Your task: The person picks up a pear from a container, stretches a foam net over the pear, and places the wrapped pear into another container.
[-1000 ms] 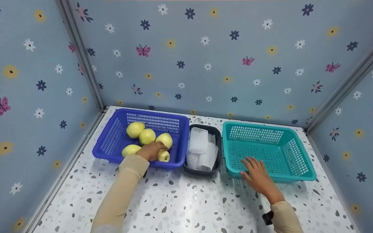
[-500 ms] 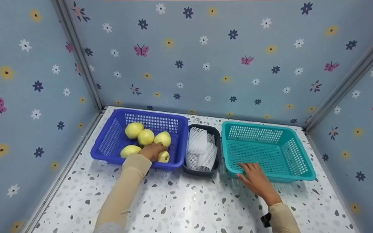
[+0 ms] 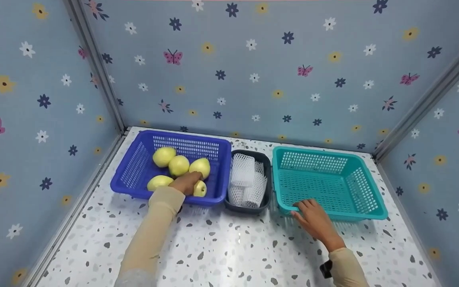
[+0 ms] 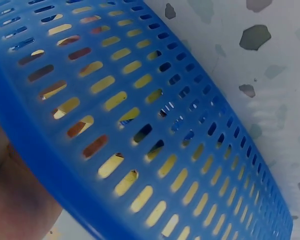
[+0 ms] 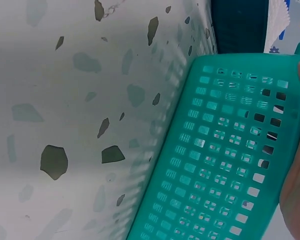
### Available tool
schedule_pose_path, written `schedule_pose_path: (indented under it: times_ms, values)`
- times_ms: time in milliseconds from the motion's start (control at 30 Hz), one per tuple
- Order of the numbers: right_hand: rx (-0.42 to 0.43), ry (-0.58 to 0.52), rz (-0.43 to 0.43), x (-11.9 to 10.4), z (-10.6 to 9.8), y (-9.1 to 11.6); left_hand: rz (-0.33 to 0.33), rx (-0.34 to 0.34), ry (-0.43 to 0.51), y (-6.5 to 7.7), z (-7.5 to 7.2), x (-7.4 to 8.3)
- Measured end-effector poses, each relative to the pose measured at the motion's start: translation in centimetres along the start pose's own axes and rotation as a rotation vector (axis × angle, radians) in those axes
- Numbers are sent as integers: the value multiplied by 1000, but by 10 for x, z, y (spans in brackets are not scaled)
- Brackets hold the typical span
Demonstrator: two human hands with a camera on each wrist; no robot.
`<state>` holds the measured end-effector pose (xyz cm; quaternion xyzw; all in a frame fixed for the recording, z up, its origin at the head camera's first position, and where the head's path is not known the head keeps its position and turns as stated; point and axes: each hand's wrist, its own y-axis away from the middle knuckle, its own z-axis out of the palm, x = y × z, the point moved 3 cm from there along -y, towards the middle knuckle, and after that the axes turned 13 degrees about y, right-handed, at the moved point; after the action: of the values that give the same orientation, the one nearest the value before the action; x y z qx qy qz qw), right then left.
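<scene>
In the head view, my left hand (image 3: 184, 184) reaches over the front rim of the blue basket (image 3: 134, 194). Its fingers curl around a yellow-green apple (image 3: 200, 189) that they partly cover. Several more apples (image 3: 179, 165) lie close by in that basket. The left wrist view shows mostly the slotted basket wall (image 4: 155, 115), with yellow fruit and bits of fingers behind the slots. My right hand (image 3: 315, 221) grips the front rim of the teal basket (image 3: 357, 217), fingers inside and thumb at the rim. The right wrist view shows its pierced outer wall (image 5: 210, 150).
Between the two baskets stands a dark grey tub (image 3: 267, 195) holding white foam net sleeves (image 3: 244, 171). All three containers sit on a speckled white tabletop (image 3: 217, 247). Flower-patterned panels (image 3: 229, 71) rise at the back and both sides.
My right hand has drawn back slightly, its spread fingers now bent over the teal basket's rim. The left hand has stayed at the same apple. The whole view has shifted slightly.
</scene>
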<state>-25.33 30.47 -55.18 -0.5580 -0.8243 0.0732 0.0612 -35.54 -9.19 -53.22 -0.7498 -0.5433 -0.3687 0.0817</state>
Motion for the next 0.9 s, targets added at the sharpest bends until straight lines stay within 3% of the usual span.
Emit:
schedule_pose_path:
  times_ms: [100,200,467,900]
  values:
    - [-1,8,2,0,1,-1,7,-53,-77,0,0,-4]
    - [1,15,4,-1,1,-1,40,-65,-126,-1,0,-7]
    - [1,-1,9,-2,-2,-3,150,40,-62,2,-5,-8]
    - [40,15,9,-2,-2,-1,402,196,-73,18,-19,1]
